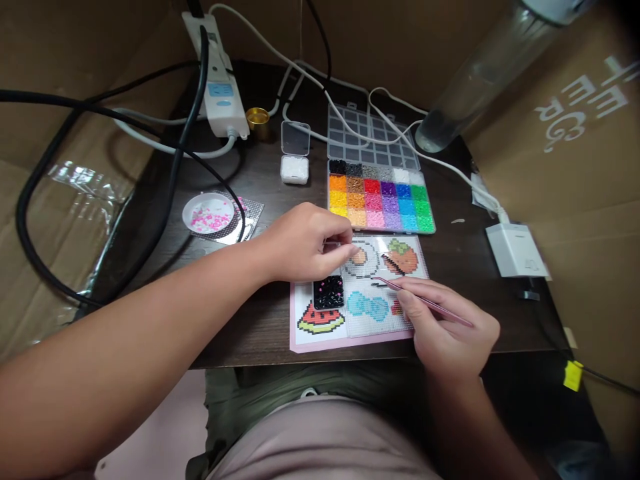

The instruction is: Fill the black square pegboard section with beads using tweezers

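Note:
My left hand (306, 243) rests with its fingers curled and pinched over the upper left of a clear pegboard (373, 317) that lies on a pattern sheet (320, 320) with fruit pictures. What the fingertips pinch is too small to see. My right hand (447, 327) grips pink tweezers (425, 301), their tips pointing left over the pegboard's middle. A small black tray of dark beads (329, 292) sits on the sheet under my left hand. A blue bead shape (367, 307) lies on the board.
A bead organiser (380, 197) with many colours stands open behind the sheet. A small box of white beads (295, 169), a dish of pink beads (209, 213), a power strip (220, 87), cables, a white adapter (515, 250) and a clear tube (480, 73) surround it. Cardboard walls close in.

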{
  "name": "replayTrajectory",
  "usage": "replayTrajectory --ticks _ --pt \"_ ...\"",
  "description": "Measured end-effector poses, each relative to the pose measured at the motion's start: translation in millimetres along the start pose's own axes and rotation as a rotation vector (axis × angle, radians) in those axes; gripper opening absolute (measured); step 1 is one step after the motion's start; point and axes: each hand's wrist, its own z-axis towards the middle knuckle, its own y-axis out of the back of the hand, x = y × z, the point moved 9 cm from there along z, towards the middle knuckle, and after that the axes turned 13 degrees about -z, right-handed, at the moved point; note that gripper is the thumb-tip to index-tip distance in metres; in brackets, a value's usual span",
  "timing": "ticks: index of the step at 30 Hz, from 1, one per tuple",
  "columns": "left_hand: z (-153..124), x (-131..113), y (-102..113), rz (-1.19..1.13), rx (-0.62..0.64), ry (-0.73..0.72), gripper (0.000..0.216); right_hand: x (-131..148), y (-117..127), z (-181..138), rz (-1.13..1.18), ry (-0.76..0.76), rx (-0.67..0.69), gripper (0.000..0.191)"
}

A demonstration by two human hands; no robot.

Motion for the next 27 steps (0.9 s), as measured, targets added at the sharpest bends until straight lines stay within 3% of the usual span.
replayTrajectory --ticks 27 --pt "-0.3 -0.6 0.7 0.011 0.010 0.004 0.015 -0.3 -3.5 1.3 -0.009 0.015 0.054 0.016"
